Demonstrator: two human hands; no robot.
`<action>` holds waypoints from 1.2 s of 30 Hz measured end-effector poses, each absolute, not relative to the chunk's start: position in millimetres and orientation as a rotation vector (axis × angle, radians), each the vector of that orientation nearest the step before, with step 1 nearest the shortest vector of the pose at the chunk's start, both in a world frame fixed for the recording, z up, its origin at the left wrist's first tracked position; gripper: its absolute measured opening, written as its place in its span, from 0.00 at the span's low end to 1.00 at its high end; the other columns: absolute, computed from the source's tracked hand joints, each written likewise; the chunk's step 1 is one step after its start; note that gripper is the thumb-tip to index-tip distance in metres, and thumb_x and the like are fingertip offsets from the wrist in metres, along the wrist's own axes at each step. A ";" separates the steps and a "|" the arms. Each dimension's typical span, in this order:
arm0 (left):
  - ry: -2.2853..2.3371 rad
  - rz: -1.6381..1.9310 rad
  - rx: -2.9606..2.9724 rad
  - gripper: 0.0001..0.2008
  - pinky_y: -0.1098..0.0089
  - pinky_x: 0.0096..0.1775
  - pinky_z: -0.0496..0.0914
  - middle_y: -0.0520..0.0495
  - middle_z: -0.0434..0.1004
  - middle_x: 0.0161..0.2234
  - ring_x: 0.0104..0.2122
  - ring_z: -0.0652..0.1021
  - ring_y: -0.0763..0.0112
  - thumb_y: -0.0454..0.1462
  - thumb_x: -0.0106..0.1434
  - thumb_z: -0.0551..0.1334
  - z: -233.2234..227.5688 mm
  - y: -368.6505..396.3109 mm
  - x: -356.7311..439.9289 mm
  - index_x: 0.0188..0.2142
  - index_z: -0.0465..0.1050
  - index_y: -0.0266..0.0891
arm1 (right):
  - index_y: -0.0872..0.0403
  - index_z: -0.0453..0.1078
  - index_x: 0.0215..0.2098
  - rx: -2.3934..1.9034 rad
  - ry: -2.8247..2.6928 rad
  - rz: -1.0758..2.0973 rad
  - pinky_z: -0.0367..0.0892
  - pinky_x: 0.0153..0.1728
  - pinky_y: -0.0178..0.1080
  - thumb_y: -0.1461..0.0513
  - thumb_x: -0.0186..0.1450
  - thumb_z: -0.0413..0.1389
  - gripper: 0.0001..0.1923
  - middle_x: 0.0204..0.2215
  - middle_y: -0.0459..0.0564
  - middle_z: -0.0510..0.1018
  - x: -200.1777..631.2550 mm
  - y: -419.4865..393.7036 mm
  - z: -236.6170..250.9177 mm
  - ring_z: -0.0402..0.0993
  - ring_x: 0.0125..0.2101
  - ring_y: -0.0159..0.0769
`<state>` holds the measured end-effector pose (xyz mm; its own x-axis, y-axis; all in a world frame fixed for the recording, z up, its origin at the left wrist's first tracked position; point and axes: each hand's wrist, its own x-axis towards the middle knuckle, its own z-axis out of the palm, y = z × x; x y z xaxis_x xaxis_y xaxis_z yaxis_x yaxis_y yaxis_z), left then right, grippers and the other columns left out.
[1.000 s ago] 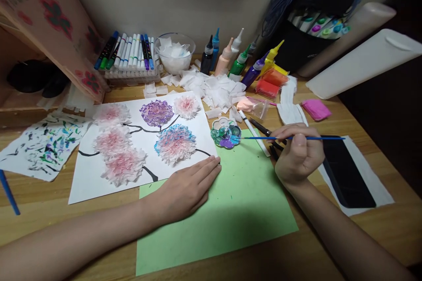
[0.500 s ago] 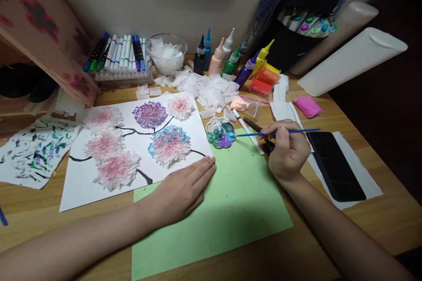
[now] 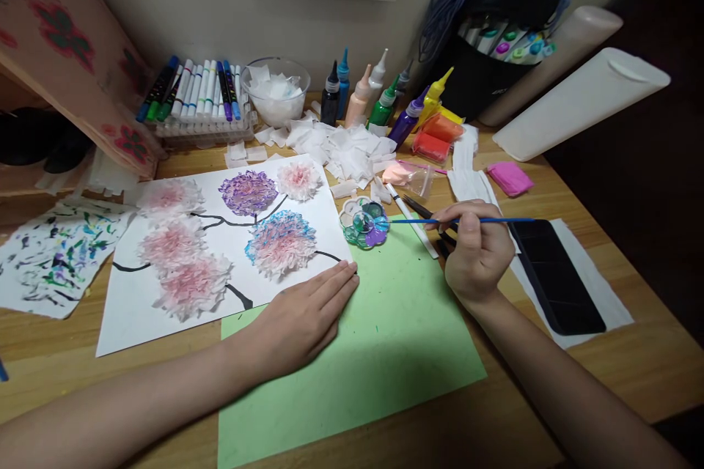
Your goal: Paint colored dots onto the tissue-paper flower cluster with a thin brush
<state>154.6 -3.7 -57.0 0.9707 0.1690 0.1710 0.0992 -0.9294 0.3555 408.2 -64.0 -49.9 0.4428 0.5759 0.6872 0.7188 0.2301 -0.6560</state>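
Note:
My right hand (image 3: 477, 253) grips a thin blue paintbrush (image 3: 467, 220), held level with its tip reaching the small flower-shaped palette (image 3: 364, 223) of green, blue and purple paint. My left hand (image 3: 300, 319) lies flat, fingers together, on the edge where the green paper sheet (image 3: 385, 352) overlaps the white sheet (image 3: 220, 249). That white sheet carries black painted branches and several tissue flowers in pink, purple and blue.
Paint bottles (image 3: 379, 99), a marker tray (image 3: 192, 99), a bowl of tissue squares (image 3: 275, 91) and loose tissue pieces (image 3: 346, 146) line the back. A black phone (image 3: 555, 275) lies right of my hand. A paint-smeared scrap (image 3: 49, 256) sits at left.
The view has drifted slightly, so everything sits a little further left. The brush tip stays at the palette; my left hand has not moved on the paper.

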 end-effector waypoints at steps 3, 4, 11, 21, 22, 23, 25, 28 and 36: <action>0.191 0.293 2.764 0.23 0.59 0.58 0.68 0.29 0.63 0.62 0.61 0.67 0.53 0.29 0.68 0.48 -57.7 -3.8 154.9 0.62 0.57 0.25 | 0.51 0.72 0.31 -1.426 -1.228 -0.157 0.66 0.28 0.39 0.60 0.71 0.47 0.15 0.24 0.45 0.74 407.6 -63.5 -48.8 0.72 0.27 0.34; 0.187 0.295 2.761 0.23 0.58 0.58 0.69 0.29 0.63 0.62 0.61 0.67 0.53 0.29 0.68 0.49 -57.8 -3.7 155.0 0.62 0.57 0.24 | 0.52 0.72 0.31 -1.419 -1.226 -0.157 0.66 0.27 0.39 0.60 0.71 0.47 0.14 0.24 0.45 0.74 407.6 -63.1 -48.5 0.72 0.27 0.33; 0.190 0.312 2.762 0.22 0.58 0.57 0.69 0.29 0.63 0.62 0.61 0.68 0.52 0.29 0.68 0.48 -57.2 -3.5 154.5 0.61 0.58 0.23 | 0.51 0.71 0.29 -1.328 -1.140 -0.176 0.65 0.25 0.39 0.59 0.70 0.48 0.14 0.24 0.46 0.73 406.1 -61.2 -47.8 0.72 0.25 0.33; 0.183 0.351 2.721 0.23 0.57 0.57 0.69 0.28 0.64 0.61 0.61 0.67 0.51 0.28 0.67 0.50 -58.9 -3.4 155.9 0.60 0.59 0.23 | 0.50 0.73 0.39 -1.263 -1.270 0.199 0.71 0.34 0.41 0.65 0.69 0.49 0.10 0.32 0.48 0.78 370.3 -68.3 -52.8 0.75 0.33 0.36; 0.182 0.354 2.717 0.22 0.58 0.57 0.69 0.28 0.65 0.61 0.61 0.68 0.51 0.28 0.67 0.50 -58.9 -3.3 156.2 0.60 0.59 0.23 | 0.51 0.73 0.40 -1.263 -1.305 0.204 0.71 0.36 0.41 0.65 0.68 0.49 0.10 0.32 0.48 0.78 368.2 -68.4 -52.9 0.75 0.34 0.36; 0.181 0.355 2.713 0.22 0.58 0.57 0.70 0.28 0.65 0.61 0.61 0.68 0.51 0.28 0.67 0.50 -58.7 -3.2 156.4 0.60 0.60 0.22 | 0.51 0.73 0.40 -1.264 -1.329 0.203 0.71 0.37 0.42 0.66 0.68 0.49 0.11 0.32 0.48 0.78 366.7 -68.4 -52.9 0.75 0.35 0.37; 0.178 0.349 2.701 0.23 0.58 0.56 0.70 0.28 0.65 0.61 0.60 0.68 0.51 0.27 0.66 0.50 -58.0 -3.1 156.7 0.60 0.60 0.22 | 0.51 0.72 0.40 -1.272 -1.352 0.207 0.72 0.38 0.42 0.66 0.68 0.48 0.11 0.32 0.48 0.79 365.3 -68.1 -52.7 0.75 0.36 0.37; 0.182 0.341 2.681 0.23 0.58 0.56 0.71 0.28 0.65 0.61 0.60 0.69 0.50 0.27 0.65 0.50 -57.2 -3.1 156.9 0.60 0.60 0.22 | 0.51 0.72 0.39 -1.292 -1.352 0.227 0.72 0.38 0.42 0.66 0.68 0.48 0.11 0.32 0.48 0.79 365.7 -67.8 -52.4 0.76 0.36 0.37; 0.190 0.278 2.663 0.24 0.56 0.56 0.70 0.29 0.63 0.62 0.61 0.67 0.50 0.28 0.65 0.51 -57.3 -2.6 156.0 0.60 0.59 0.22 | 0.51 0.72 0.41 -1.321 -1.454 0.266 0.71 0.41 0.42 0.67 0.67 0.48 0.11 0.36 0.48 0.80 365.4 -68.1 -53.7 0.76 0.39 0.38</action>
